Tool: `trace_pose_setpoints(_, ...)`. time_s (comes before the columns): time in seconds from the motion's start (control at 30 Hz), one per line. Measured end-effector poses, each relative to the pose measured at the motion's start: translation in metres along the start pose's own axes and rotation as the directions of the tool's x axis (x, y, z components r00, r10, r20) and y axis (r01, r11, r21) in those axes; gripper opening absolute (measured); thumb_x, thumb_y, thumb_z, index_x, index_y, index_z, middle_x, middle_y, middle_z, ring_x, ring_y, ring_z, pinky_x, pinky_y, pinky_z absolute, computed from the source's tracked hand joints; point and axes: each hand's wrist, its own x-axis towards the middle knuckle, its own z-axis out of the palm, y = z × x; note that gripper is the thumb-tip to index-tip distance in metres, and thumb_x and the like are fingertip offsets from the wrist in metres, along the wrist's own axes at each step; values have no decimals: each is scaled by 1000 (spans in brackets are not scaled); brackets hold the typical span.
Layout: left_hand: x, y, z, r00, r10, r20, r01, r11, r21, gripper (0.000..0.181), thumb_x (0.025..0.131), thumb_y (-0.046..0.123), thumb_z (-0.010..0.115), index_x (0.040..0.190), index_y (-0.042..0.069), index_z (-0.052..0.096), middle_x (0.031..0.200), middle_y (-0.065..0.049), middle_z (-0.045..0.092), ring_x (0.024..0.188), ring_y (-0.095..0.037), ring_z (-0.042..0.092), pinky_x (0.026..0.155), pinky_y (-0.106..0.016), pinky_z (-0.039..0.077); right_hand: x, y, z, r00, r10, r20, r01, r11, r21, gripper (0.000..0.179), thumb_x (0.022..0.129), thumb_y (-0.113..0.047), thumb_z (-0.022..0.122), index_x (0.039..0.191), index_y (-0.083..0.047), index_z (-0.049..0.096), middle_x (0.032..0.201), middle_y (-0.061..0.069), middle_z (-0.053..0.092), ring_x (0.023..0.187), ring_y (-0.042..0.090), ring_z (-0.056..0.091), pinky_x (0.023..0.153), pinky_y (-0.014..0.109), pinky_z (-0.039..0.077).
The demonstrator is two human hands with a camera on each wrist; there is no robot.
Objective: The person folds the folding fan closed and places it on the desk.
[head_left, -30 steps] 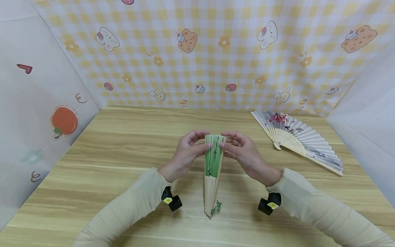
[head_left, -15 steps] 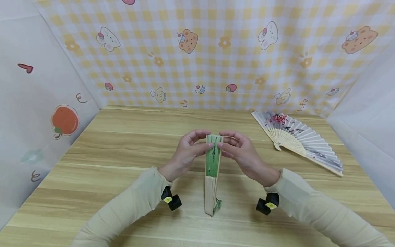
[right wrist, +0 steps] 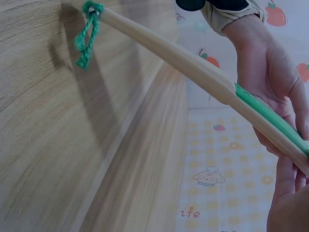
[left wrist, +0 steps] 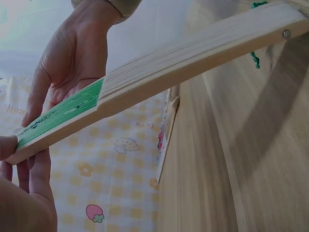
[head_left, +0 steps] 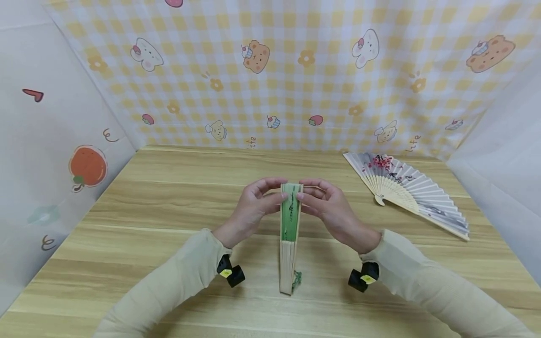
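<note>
Between the two hands a folded green hand fan [head_left: 289, 220] stands tilted, its green leaf end up and its pale wooden ribs toward the table. The left hand [head_left: 255, 204] pinches the leaf end from the left, thumb in front and fingers behind. From the other side the right hand [head_left: 327, 204] pinches the same end in the same way. A green cord loop [right wrist: 88, 41] hangs from the rivet end, low over the wood in the right wrist view. The left wrist view shows the fan's stacked ribs [left wrist: 193, 53] pressed nearly together.
A spread grey-white fan [head_left: 405, 190] with pink blossoms lies at the table's back right. The wooden table [head_left: 169, 197] meets a yellow checked cloth [head_left: 291, 84] at the back. White cloth walls stand at both sides.
The green fan's ribs have drawn closer together, and the fan has become narrower and more even. The right hand has shifted slightly left. The spread fan lies as before.
</note>
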Motion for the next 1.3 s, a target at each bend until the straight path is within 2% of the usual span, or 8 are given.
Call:
trace_pose_setpoints(0.17, 1, 2, -4, 999, -20, -31, 21, 1000, 14, 33, 83, -2, 55, 116, -6, 49, 110, -10, 51, 87, -15, 58, 79, -36, 49, 4, 2, 4, 1000, -14, -11, 15, 999, 29, 28, 85, 0, 54, 113, -1, 47, 93, 0, 61, 85, 12, 60, 79, 32, 49)
trace_pose_setpoints(0.4, 8, 1, -11, 997, -8, -72, 13, 998, 61, 34, 83, 0, 57, 116, -6, 50, 109, -10, 52, 82, -15, 59, 76, -36, 50, 14, 6, 11, 999, 0, -40, 0, 1000, 8, 38, 85, -5, 57, 121, 2, 45, 100, 5, 60, 90, 14, 58, 80, 34, 49)
trace_pose_setpoints(0.53, 14, 1, -18, 995, -18, -93, 26, 997, 78, 35, 83, 1, 57, 117, -6, 51, 110, -10, 52, 81, -14, 59, 76, -36, 50, 23, 10, 16, 999, 5, -54, -4, 1000, 18, 37, 85, -6, 57, 120, 2, 47, 102, 6, 59, 91, 15, 58, 80, 36, 49)
trace_pose_setpoints(0.8, 24, 2, -37, 991, -71, -115, 86, 987, 137, 36, 83, 4, 59, 118, -4, 52, 112, -10, 53, 84, -13, 58, 76, -36, 50, 43, 20, 27, 997, 43, -70, -40, 998, 47, 34, 86, -6, 56, 119, 0, 49, 106, 10, 57, 90, 15, 57, 80, 36, 49)
trace_pose_setpoints(1.1, 38, -1, -64, 983, -141, -120, 166, 960, 228, 38, 85, 8, 58, 121, 1, 50, 115, -10, 52, 95, -18, 55, 81, -35, 48, 67, 31, 38, 993, 88, -79, -85, 995, 47, 34, 86, -8, 57, 119, -2, 50, 111, 14, 56, 94, 19, 56, 78, 33, 50)
trace_pose_setpoints(1.3, 48, -3, -78, 970, -210, -126, 232, 953, 196, 39, 85, 6, 57, 123, 2, 48, 116, -9, 51, 96, -17, 53, 83, -34, 47, 85, 39, 43, 986, 134, -103, -131, 991, 41, 32, 85, -9, 59, 116, -5, 52, 109, 13, 57, 96, 22, 56, 77, 31, 50)
